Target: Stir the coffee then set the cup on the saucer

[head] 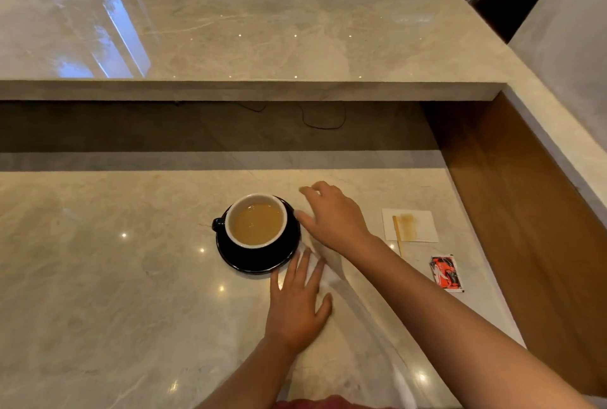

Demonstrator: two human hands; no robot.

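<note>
A cup (256,221), black outside and white inside, holds light brown coffee and stands on a black saucer (259,260), its handle pointing left. My right hand (331,214) hovers just right of the saucer, fingers spread, holding nothing. My left hand (300,300) lies flat on a white napkin (328,277) in front of the saucer, fingers apart. A wooden stirrer (398,234) rests on a stained white napkin (410,224) further right, away from both hands.
A torn red sachet (446,272) lies at the right on the marble counter (115,277). A raised marble ledge (230,47) runs across behind, and a wooden side wall (525,211) closes the right.
</note>
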